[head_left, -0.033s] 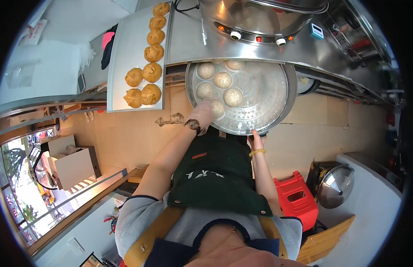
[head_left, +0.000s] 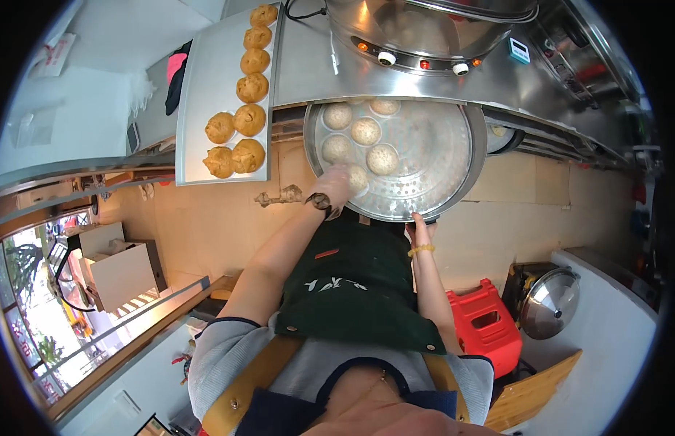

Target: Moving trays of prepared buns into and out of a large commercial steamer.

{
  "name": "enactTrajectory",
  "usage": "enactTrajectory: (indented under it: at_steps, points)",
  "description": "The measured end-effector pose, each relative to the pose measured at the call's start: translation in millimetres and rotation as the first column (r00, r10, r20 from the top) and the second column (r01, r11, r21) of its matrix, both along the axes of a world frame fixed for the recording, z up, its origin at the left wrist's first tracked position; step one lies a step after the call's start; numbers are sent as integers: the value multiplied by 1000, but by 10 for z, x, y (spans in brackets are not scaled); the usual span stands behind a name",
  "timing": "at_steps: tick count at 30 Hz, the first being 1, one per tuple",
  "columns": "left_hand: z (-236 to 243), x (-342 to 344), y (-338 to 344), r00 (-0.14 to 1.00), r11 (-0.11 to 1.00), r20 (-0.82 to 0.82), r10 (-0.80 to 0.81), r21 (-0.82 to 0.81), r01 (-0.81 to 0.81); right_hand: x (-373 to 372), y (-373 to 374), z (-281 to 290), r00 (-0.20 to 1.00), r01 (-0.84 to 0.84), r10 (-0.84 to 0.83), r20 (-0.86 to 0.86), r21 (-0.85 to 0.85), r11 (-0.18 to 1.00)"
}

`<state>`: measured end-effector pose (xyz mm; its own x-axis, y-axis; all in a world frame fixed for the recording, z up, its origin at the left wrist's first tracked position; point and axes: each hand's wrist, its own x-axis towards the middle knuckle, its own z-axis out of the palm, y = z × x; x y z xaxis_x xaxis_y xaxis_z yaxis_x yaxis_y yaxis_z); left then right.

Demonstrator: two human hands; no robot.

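My left hand [head_left: 336, 185], in a clear plastic glove with a dark watch at the wrist, has its fingers around a pale bun [head_left: 358, 179] at the lower-left of a round perforated steel tray [head_left: 425, 145]. Several other pale speckled buns [head_left: 382, 159] sit on papers along the tray's left side. My right hand [head_left: 423, 229], with a yellow bead bracelet, grips the tray's near rim, thumb on top and the other fingers largely hidden. The tray is held out below the counter edge, over my green apron.
A flat tray [head_left: 199, 80] of several golden buns lies left. A steel cooker [head_left: 425, 36] with knobs, a small timer [head_left: 518, 50] and the steel counter [head_left: 301, 65] are ahead. A red stool [head_left: 483, 320], a round lid [head_left: 548, 301] and a wooden board [head_left: 534, 389] are at lower right.
The whole view has shifted very slightly. Both hands, the buns and the round tray look the same relative to one another.
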<state>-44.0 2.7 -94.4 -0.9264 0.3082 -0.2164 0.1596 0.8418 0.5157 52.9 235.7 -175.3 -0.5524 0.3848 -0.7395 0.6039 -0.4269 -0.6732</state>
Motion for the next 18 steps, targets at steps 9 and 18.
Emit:
enactTrajectory:
  at_steps: [9,18]
  points:
    - [-36,-316,-68,896,931,422,-138,-252,262,57,-91,55,993,119,-120,-10,-57,991]
    - [-92,-423,-249,866,945,422,-268,-62,322,48,-186,113,976,215,-216,-20,-46,976]
